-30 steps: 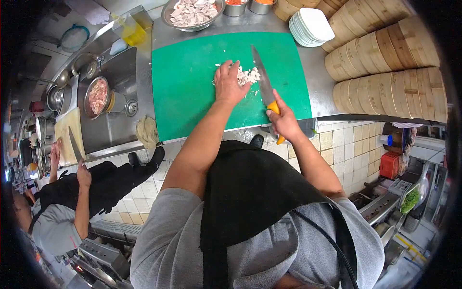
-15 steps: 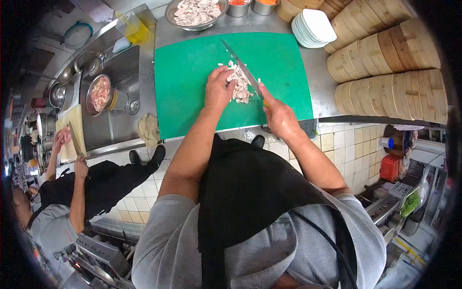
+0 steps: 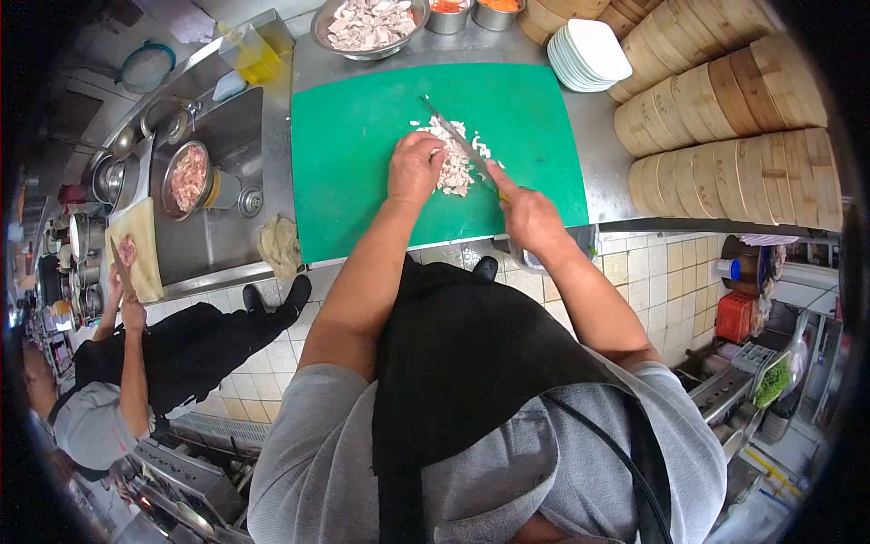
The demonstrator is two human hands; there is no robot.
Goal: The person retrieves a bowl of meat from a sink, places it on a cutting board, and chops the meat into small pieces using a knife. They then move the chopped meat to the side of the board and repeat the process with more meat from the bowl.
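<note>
A pile of pale chopped meat (image 3: 456,172) lies on the green cutting board (image 3: 353,136). My right hand (image 3: 533,218) is closed round the handle of a long knife (image 3: 458,139), whose blade lies across the pile, its tip pointing up and left. Just left of the blade, my left hand (image 3: 417,167) rests against the meat with its fingers bent and drawn together. Whether a piece is pinched under those fingertips is hidden. A few small bits lie on the board to the right of the blade.
Bowl of sliced meat (image 3: 372,45) behind the board; stacked white plates (image 3: 589,56) and bamboo steamers (image 3: 734,181) at right. Sink (image 3: 236,154) at left, with a bowl of raw meat (image 3: 188,179). A co-worker (image 3: 109,399) holds a knife over a pale board (image 3: 140,263).
My knife has shifted slightly down and right over the pile, and more bits lie to its right. The co-worker's hands and knife have moved lower and left.
</note>
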